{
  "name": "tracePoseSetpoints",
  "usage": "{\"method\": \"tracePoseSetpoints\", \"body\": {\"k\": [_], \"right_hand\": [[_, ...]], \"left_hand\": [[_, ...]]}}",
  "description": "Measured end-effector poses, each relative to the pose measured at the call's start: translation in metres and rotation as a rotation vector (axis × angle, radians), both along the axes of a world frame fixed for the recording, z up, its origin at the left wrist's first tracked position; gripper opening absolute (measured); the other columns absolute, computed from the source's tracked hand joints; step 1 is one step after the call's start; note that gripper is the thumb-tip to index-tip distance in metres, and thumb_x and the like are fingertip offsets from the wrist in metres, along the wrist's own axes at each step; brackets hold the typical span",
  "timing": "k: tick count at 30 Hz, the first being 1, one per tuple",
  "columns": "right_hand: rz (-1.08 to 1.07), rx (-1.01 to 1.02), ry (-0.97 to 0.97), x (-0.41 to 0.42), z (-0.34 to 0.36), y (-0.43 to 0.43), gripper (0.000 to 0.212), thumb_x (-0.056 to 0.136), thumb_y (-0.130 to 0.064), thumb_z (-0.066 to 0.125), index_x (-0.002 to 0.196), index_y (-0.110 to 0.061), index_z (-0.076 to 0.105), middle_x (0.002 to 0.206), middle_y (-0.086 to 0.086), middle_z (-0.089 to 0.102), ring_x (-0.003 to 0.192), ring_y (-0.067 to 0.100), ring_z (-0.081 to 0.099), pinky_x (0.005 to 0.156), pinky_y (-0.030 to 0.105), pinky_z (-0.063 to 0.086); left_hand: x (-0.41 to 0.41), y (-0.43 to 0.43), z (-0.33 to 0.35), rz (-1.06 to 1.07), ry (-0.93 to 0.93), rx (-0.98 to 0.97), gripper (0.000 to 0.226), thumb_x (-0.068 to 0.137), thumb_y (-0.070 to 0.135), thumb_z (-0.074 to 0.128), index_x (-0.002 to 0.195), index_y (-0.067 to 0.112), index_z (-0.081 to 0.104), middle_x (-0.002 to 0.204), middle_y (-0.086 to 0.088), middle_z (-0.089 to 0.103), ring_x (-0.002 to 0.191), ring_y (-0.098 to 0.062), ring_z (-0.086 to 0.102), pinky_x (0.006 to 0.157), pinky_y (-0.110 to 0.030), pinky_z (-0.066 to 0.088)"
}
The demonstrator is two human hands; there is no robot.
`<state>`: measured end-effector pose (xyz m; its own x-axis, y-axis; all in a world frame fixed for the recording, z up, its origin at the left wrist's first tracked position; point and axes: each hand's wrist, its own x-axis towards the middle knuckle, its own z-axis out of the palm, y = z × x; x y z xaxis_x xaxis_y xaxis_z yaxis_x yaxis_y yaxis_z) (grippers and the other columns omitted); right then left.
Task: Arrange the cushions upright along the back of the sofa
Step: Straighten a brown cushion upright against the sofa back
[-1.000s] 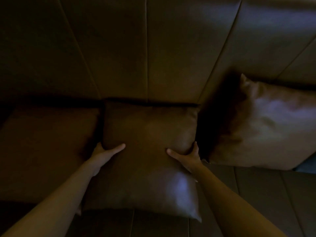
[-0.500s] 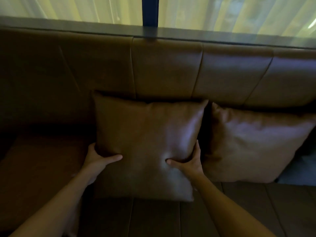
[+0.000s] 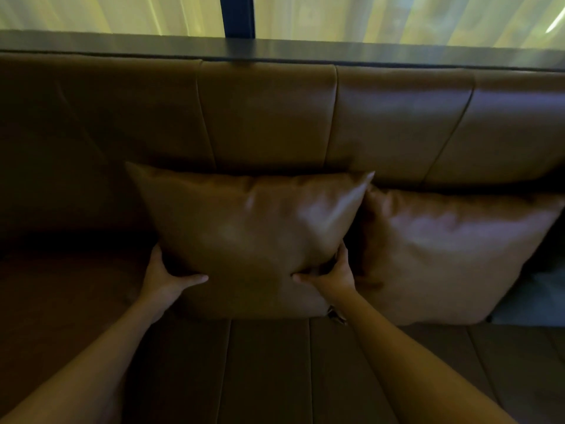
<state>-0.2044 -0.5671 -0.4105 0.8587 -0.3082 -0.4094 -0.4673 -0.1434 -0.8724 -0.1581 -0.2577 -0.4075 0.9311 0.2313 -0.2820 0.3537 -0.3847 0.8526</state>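
A brown leather cushion (image 3: pixel 247 234) stands upright against the back of the brown leather sofa (image 3: pixel 269 117), in the middle of the view. My left hand (image 3: pixel 166 275) grips its lower left edge and my right hand (image 3: pixel 331 275) grips its lower right edge, thumbs on the front. A second brown cushion (image 3: pixel 452 255) leans upright against the sofa back just to the right, its top corner touching the first one.
A dark ledge (image 3: pixel 305 52) runs along the top of the sofa back, with pale curtains (image 3: pixel 397 16) and a dark window post (image 3: pixel 238 15) behind. A dark grey object (image 3: pixel 532 304) lies at the far right on the seat. The seat (image 3: pixel 269 371) stretches below.
The cushion has gone from lying tilted on the seat to standing upright against the sofa back, and moved right to touch the second cushion. Both hands kept their grip on its lower edges.
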Motion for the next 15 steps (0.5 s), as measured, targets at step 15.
{"method": "tracePoseSetpoints", "body": {"k": [15], "right_hand": [[0.298,-0.206,0.372,0.007,0.057,0.013,0.088,0.092,-0.043,0.059,0.155,-0.006,0.010,0.151,0.021,0.039,0.133,0.038,0.045,0.103,0.043,0.044]], "left_hand": [[-0.008,-0.007,0.043,0.054,0.190,-0.132,0.119,0.064,0.019,0.085,0.152,0.027,0.005,0.157,-0.007,0.025,0.140,-0.034,0.027,0.111,-0.054,0.028]]}}
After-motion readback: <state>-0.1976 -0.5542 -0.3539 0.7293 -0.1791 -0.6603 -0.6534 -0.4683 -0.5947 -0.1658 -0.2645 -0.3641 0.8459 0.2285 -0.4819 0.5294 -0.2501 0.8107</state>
